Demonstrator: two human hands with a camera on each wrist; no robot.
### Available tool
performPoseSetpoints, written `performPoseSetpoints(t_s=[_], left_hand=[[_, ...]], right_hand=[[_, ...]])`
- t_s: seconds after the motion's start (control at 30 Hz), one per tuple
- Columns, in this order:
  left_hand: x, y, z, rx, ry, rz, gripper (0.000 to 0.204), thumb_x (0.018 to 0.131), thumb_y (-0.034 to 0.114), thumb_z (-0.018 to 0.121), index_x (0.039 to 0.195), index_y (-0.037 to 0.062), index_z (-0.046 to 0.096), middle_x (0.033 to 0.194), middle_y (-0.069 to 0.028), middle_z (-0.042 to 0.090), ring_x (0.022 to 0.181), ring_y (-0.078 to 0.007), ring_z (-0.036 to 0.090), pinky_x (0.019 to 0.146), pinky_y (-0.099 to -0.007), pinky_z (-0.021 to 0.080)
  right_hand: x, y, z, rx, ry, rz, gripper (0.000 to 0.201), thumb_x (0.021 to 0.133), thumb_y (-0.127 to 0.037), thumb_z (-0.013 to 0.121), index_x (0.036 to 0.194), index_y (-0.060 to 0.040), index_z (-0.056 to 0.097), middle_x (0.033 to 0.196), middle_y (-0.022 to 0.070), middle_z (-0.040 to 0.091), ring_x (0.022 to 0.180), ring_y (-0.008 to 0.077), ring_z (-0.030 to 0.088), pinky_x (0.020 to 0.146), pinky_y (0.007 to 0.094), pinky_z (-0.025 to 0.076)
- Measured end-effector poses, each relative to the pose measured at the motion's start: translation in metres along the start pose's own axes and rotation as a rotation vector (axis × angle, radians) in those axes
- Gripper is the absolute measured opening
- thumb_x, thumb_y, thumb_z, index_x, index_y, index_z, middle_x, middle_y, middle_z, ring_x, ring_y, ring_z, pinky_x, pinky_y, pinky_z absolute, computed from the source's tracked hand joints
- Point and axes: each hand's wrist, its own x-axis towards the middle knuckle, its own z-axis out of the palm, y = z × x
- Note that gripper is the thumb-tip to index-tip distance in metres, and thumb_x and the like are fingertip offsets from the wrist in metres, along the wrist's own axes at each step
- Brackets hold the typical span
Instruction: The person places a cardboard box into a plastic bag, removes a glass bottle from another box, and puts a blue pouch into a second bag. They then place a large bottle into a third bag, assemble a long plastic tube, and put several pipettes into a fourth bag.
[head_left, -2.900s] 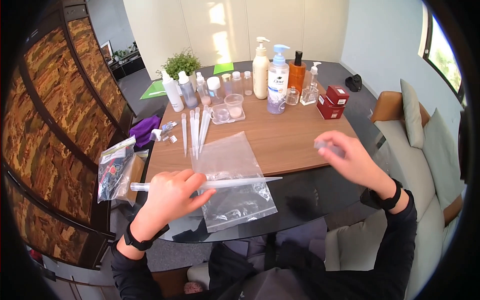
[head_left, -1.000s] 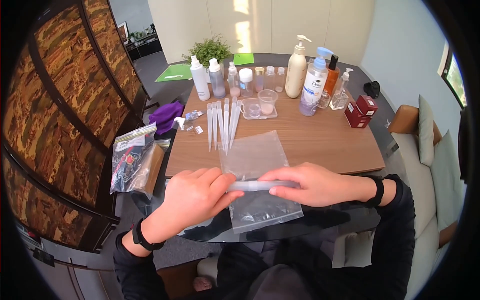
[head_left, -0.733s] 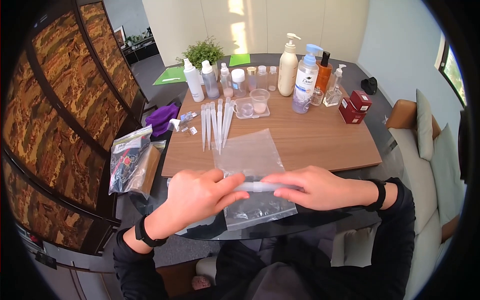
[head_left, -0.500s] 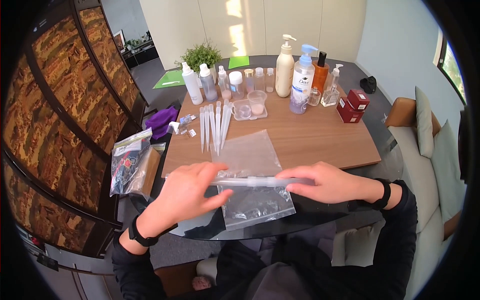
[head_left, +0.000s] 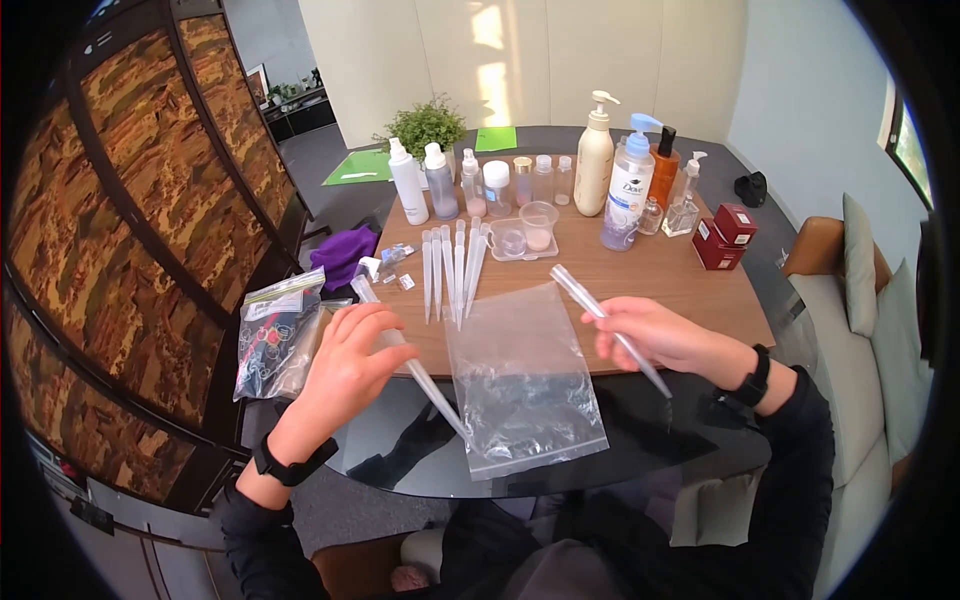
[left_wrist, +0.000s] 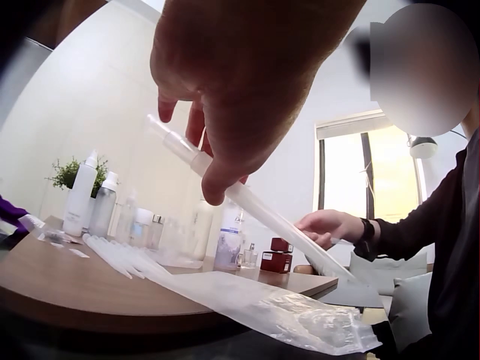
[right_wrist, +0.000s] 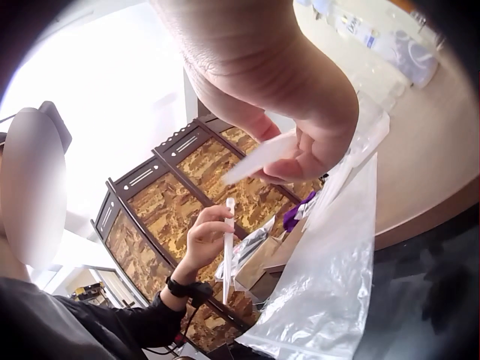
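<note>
In the head view my left hand (head_left: pixel 350 365) holds a long translucent tapered tube (head_left: pixel 421 377), its tip slanting down toward the bag's left edge. My right hand (head_left: pixel 655 335) pinches another tapered tube (head_left: pixel 577 292), wide end up and left, point down and right. Between the hands a clear zip bag (head_left: pixel 520 350) lies flat over the wooden board's front edge and the dark glass. Several similar tubes (head_left: pixel 459 270) lie side by side on the board behind it. The left wrist view shows thumb and fingers round the left tube (left_wrist: pixel 259 210).
Pump bottles (head_left: pixel 594 165), small bottles (head_left: pixel 497 188) and a clear tray with cups (head_left: pixel 525 252) stand at the back of the board (head_left: pixel 540 275). Red boxes (head_left: pixel 718 245) are at its right. A filled zip bag (head_left: pixel 280 335) and a purple cloth (head_left: pixel 345 257) are at the left.
The joined tubes held across both hands have come apart, one now in each hand. My hands have moved away from each other, uncovering the bag, and both tubes have tilted.
</note>
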Motion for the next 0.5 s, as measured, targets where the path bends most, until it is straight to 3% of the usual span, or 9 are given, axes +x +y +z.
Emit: performPoseSetpoints(t_s=[0.13,0.17,0.27,0.37,0.5], left_hand=[[0.003,-0.009,0.007,0.048,0.056,0.029,0.027,0.060,0.002,0.073,0.083,0.0153,0.071,0.090,-0.0037,0.055,0.097,-0.0266,0.056,0.088,-0.0425,0.045],[0.003,-0.014,0.009,0.069,0.061,0.048,0.027,0.060,0.002,0.073,0.083,0.0160,0.071,0.088,-0.0027,0.055,0.094,-0.0255,0.056,0.089,-0.0427,0.045],[0.003,-0.022,0.009,0.134,0.031,0.044,0.024,0.069,0.007,0.069,0.091,0.0180,0.070,0.078,0.0009,0.051,0.087,-0.0191,0.055,0.091,-0.0442,0.042],[0.006,-0.037,0.012,0.141,-0.011,-0.006,0.020,0.075,0.009,0.069,0.092,0.0180,0.070,0.073,0.0010,0.054,0.079,-0.0185,0.058,0.087,-0.0415,0.043],[0.010,-0.074,0.033,0.117,-0.060,-0.057,0.018,0.078,0.011,0.067,0.095,0.0166,0.070,0.070,-0.0007,0.060,0.069,-0.0211,0.060,0.078,-0.0359,0.043]], right_hand=[[0.058,-0.015,0.019,-0.013,-0.052,0.037,0.028,0.093,-0.029,0.061,0.111,-0.0083,0.054,0.094,0.0079,0.068,0.069,0.0086,0.060,0.061,0.0221,0.047],[0.075,-0.017,0.023,-0.054,-0.028,0.023,0.023,0.093,-0.031,0.062,0.100,-0.0095,0.059,0.088,0.0034,0.066,0.070,0.0085,0.058,0.063,0.0244,0.047],[0.128,-0.018,0.024,-0.118,-0.026,-0.076,0.021,0.092,-0.033,0.066,0.092,-0.0127,0.061,0.078,-0.0026,0.060,0.065,0.0059,0.053,0.059,0.0223,0.045],[0.170,-0.024,0.027,-0.139,0.085,-0.028,0.019,0.091,-0.031,0.067,0.087,-0.0135,0.062,0.074,-0.0046,0.056,0.063,0.0053,0.050,0.060,0.0225,0.043],[0.220,-0.017,0.032,-0.111,0.153,-0.043,0.019,0.088,-0.026,0.068,0.087,-0.0084,0.062,0.073,0.0006,0.058,0.059,0.0107,0.053,0.052,0.0263,0.045]])
